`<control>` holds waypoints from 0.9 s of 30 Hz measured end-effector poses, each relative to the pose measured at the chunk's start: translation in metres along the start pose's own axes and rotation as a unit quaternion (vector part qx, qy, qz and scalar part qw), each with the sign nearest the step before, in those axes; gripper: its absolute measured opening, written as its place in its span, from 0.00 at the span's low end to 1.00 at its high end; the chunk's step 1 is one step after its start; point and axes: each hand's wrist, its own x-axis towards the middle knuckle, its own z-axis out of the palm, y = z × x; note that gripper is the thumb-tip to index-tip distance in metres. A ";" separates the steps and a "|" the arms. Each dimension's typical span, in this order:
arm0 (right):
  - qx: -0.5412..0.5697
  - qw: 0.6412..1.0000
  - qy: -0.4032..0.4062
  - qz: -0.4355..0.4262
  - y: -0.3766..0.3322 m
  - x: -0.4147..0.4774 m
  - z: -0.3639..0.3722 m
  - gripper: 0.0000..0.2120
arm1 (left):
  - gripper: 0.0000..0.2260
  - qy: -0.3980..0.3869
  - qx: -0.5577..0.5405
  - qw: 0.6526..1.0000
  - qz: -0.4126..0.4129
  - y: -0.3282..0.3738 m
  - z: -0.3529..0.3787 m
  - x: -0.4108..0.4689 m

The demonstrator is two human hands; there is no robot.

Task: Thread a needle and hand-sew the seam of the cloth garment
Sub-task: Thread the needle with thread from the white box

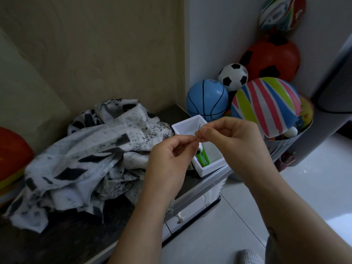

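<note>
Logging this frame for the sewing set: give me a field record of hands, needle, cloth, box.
left hand: fingertips pinched beside needle, probably on thread, too fine to see
right hand: pinches needle
needle: upright between hands, above box
cloth: crumpled on counter, untouched
box: white, open, right of cloth, green item inside
stage: threading; sewing not started

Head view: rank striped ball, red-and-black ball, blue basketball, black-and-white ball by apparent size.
1. striped ball, largest, though it sits nearest the camera
2. red-and-black ball, partly hidden
3. blue basketball
4. black-and-white ball, smallest
</note>
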 end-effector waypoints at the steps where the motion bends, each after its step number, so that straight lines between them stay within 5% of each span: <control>1: -0.001 1.000 -0.001 0.000 0.000 0.000 0.000 0.04 | 0.07 0.000 -0.001 1.000 0.000 0.000 0.000 0.000; 27: 0.044 0.998 -0.037 -0.008 0.002 0.000 -0.005 0.02 | 0.07 0.040 0.062 0.996 0.049 -0.001 0.003 -0.003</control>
